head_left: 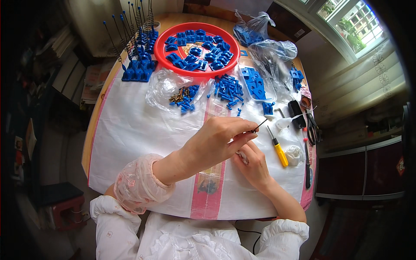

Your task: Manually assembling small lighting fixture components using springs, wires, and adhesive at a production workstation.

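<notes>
One rod (261,124) is pinched in the left hand (222,134); one yellow screwdriver (281,153) lies near the curled right hand (255,167), contents unclear.

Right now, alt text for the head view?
A person's left hand pinches a thin dark rod over a white-covered table, the right hand close beside it. Beyond are a round red tray of blue parts and loose blue pieces; a yellow-handled screwdriver lies to the right.
</notes>
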`<state>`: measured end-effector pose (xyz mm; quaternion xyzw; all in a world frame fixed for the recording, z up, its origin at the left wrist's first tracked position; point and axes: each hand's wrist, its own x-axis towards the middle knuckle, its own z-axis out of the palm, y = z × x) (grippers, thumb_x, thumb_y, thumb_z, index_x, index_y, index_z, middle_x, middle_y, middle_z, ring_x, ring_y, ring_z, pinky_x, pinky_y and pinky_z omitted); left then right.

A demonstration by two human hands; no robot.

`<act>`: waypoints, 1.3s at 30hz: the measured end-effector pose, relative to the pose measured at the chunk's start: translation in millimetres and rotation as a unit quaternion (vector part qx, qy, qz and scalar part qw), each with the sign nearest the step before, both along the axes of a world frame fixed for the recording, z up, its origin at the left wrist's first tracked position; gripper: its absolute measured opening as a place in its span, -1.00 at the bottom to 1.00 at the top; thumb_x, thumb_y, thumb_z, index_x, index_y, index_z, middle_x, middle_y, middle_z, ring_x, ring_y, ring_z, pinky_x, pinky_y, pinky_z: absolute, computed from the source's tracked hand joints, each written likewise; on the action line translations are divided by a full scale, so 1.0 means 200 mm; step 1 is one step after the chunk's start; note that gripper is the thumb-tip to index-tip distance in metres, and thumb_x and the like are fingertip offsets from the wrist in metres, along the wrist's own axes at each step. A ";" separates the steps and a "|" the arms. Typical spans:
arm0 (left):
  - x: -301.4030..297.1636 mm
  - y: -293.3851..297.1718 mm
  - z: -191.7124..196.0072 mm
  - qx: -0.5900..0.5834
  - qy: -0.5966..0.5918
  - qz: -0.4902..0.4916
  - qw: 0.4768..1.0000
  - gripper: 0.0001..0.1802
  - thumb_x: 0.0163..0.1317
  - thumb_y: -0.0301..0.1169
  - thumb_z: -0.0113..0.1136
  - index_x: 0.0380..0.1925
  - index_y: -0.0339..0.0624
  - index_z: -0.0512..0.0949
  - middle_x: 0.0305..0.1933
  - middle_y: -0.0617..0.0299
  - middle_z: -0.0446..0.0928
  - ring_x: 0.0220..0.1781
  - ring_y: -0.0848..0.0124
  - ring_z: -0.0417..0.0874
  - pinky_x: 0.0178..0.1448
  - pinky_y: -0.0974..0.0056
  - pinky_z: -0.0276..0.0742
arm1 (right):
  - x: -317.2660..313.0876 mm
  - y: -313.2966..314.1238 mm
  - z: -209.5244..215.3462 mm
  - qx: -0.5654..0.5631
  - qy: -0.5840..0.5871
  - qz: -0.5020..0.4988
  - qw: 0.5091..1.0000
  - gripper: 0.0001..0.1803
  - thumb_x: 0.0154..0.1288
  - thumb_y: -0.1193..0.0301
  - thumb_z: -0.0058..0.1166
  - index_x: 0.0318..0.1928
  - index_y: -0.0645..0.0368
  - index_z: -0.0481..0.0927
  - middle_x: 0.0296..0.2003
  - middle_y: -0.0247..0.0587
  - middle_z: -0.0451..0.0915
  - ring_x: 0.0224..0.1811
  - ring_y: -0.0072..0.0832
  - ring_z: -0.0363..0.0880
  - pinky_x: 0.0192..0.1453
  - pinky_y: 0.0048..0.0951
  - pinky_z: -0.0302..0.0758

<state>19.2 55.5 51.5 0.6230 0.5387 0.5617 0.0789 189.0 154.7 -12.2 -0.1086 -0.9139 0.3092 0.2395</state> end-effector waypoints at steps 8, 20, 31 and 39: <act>0.00 0.00 0.00 -0.004 0.001 0.001 1.000 -0.80 0.21 -0.54 0.34 -0.15 -0.25 0.67 -0.26 0.12 0.73 -0.30 0.27 0.77 -0.24 0.29 0.66 | 0.01 0.00 0.00 0.016 0.004 0.009 1.000 -0.81 0.15 0.65 0.22 -0.21 0.29 0.54 -0.32 -0.12 0.52 -0.35 -0.21 0.61 -0.31 -0.29 0.54; 0.00 0.00 -0.01 0.000 -0.001 0.000 1.000 -0.80 0.21 -0.54 0.34 -0.15 -0.25 0.67 -0.26 0.13 0.73 -0.31 0.29 0.77 -0.25 0.30 0.66 | -0.01 -0.01 -0.01 0.033 0.006 0.012 0.999 -0.81 0.15 0.60 0.26 -0.22 0.28 0.56 -0.34 -0.13 0.52 -0.37 -0.21 0.61 -0.31 -0.26 0.53; 0.00 0.01 -0.01 0.004 -0.001 -0.001 1.000 -0.80 0.21 -0.55 0.34 -0.15 -0.25 0.66 -0.27 0.13 0.73 -0.32 0.28 0.76 -0.25 0.30 0.65 | 0.00 0.00 -0.01 0.028 0.007 0.001 1.000 -0.82 0.13 0.62 0.24 -0.23 0.28 0.56 -0.33 -0.12 0.53 -0.36 -0.18 0.61 -0.30 -0.25 0.53; 0.00 0.00 0.00 0.002 0.000 0.001 1.000 -0.81 0.21 -0.54 0.34 -0.15 -0.25 0.67 -0.27 0.12 0.73 -0.32 0.28 0.76 -0.25 0.30 0.65 | 0.01 0.01 -0.02 0.019 0.007 -0.011 1.000 -0.81 0.11 0.63 0.24 -0.24 0.28 0.56 -0.33 -0.12 0.54 -0.35 -0.16 0.62 -0.29 -0.24 0.54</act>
